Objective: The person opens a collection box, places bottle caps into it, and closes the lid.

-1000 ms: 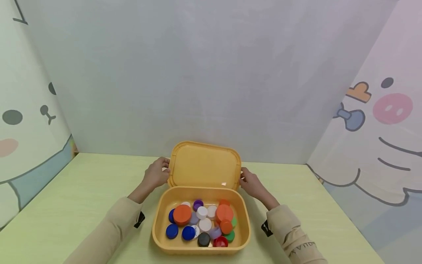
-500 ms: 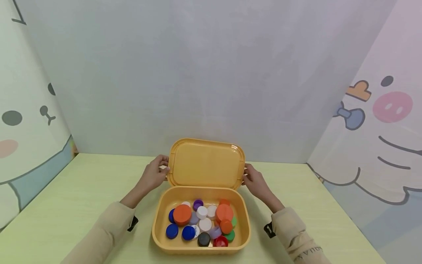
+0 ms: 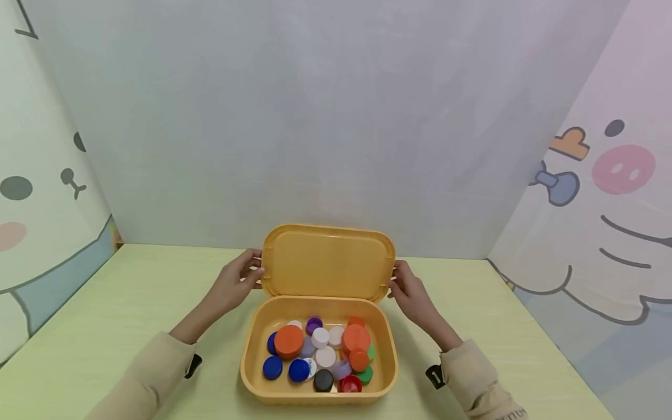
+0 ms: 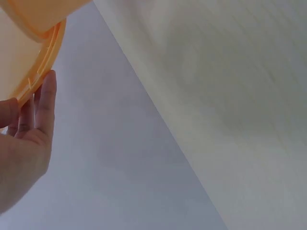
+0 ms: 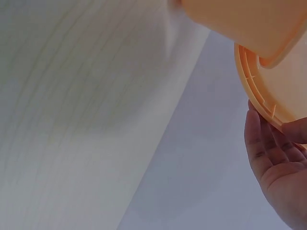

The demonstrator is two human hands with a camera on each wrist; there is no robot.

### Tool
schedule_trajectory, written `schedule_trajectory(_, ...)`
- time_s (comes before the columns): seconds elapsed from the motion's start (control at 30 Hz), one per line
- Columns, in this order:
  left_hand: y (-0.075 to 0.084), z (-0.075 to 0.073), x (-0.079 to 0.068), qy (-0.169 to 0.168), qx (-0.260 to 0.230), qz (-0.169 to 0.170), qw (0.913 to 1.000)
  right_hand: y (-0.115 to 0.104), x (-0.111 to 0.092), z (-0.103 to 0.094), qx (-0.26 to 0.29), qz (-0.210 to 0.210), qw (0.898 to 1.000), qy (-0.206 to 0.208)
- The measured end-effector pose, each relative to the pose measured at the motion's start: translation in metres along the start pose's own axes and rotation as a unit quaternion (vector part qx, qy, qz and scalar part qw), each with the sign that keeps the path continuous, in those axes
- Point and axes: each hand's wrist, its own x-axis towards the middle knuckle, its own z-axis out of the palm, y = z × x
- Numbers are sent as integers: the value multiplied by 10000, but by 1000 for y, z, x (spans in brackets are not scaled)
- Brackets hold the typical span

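Both hands hold a yellow lid (image 3: 328,262) by its two short ends, its inner side facing me. It stands tilted up behind the yellow box (image 3: 320,399), its lower edge right at the box's back rim. My left hand (image 3: 233,284) pinches the left end, thumb in front and fingers behind, as the left wrist view also shows. At the opposite end my right hand (image 3: 415,296) grips the rim (image 5: 254,91) the same way. Inside the box lie loose bottle caps, among them a large orange cap (image 3: 289,342), a blue cap (image 3: 299,370) and a black cap (image 3: 323,381).
The box stands on a pale yellow-green table (image 3: 157,280) near its front. A grey-white backdrop (image 3: 325,116) rises behind the table's back edge. Panels with cartoon animals flank it, a pig panel (image 3: 619,233) at the right.
The lid looks larger and spans wider in the head view, having come nearer to me. Both hands have moved outward with it and kept their grip. The box and caps have stayed put.
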Motion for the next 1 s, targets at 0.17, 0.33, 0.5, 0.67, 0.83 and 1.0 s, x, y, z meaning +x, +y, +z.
schedule_trajectory(0.17, -1, -5, -6, -187, -31, 478, 9987, 2, -5, -1, -122, -573, 9983, 77)
schedule_trajectory(0.33, -2, -10, -14, -208, 219, 828, 9961, 23, -12, 2, -179, -971, 9949, 180)
schedule_trajectory(0.5, -1, -14, -24, -297, 637, 1215, 9901, 30, -20, 2, -336, -1198, 9921, 175)
schedule_trajectory(0.67, 2, -18, -34, -534, 723, 1657, 9821, 28, -29, 0, -571, -1584, 9857, -33)
schedule_trajectory(0.83, 3, -21, -42, -888, 751, 2079, 9712, 24, -37, -3, -491, -1635, 9840, -508)
schedule_trajectory(1.0, 2, -21, -50, -1016, 936, 2462, 9593, 23, -43, -3, -387, -2018, 9768, -599)
